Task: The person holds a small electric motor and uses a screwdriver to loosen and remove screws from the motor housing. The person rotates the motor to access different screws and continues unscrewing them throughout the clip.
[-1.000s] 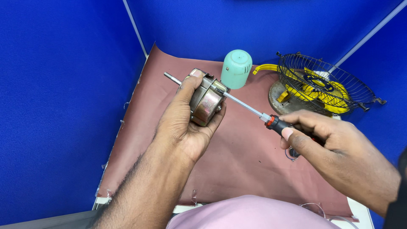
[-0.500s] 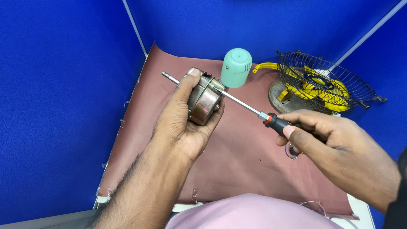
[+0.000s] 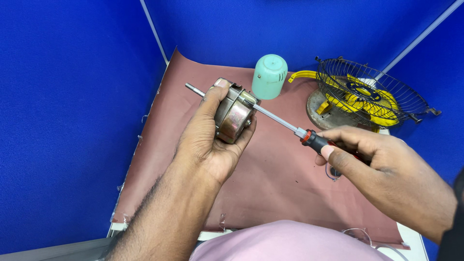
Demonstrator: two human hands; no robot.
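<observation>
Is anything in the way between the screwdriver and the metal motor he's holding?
Nothing visible. The screwdriver in the right hand already reaches the motor, which the left hand holds above the mat.

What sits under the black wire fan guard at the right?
Under the wire fan guard lie yellow fan blades on a round metal base, above the maroon mat. Whatever lies beneath the blades and base is covered.

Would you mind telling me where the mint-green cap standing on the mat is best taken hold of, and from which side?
Grip the mint-green cap around its smooth round side wall, coming down from above. It stands with its closed end up on the brown mat, and the space over it looks free. The wire fan guard lies to its right, so a sideways approach from there seems more cramped.
</observation>
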